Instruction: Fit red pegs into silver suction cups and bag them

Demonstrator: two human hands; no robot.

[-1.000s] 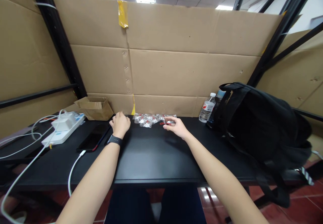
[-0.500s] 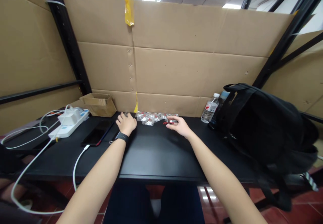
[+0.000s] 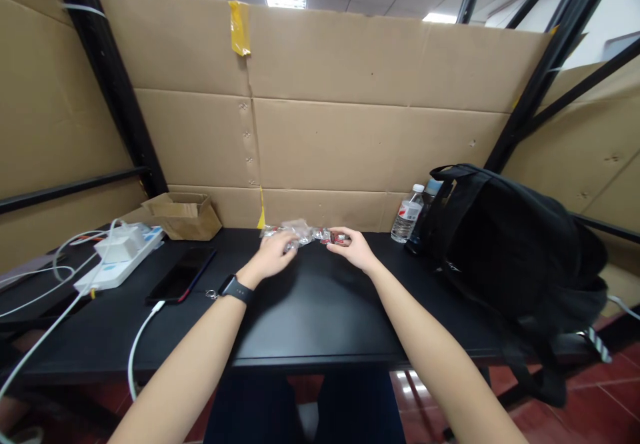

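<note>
Several small clear bags with red parts [image 3: 305,233] lie at the back of the black table [image 3: 310,311], against the cardboard wall. My left hand [image 3: 273,256], with a black watch on the wrist, reaches into this pile; its fingers curl on one clear bag [image 3: 297,231], which is blurred. My right hand [image 3: 353,249] rests at the right end of the pile and pinches a small bag with a red part [image 3: 336,237].
A black phone [image 3: 183,274] on a white cable, a white power strip [image 3: 117,257] and a small cardboard box [image 3: 183,215] are at the left. A water bottle [image 3: 406,214] and a large black backpack [image 3: 510,244] stand at the right. Cardboard walls enclose the table.
My left hand has moved right from beside the phone into the pile of bags and closed on one. My right hand has stayed at the right end of the pile.
</note>
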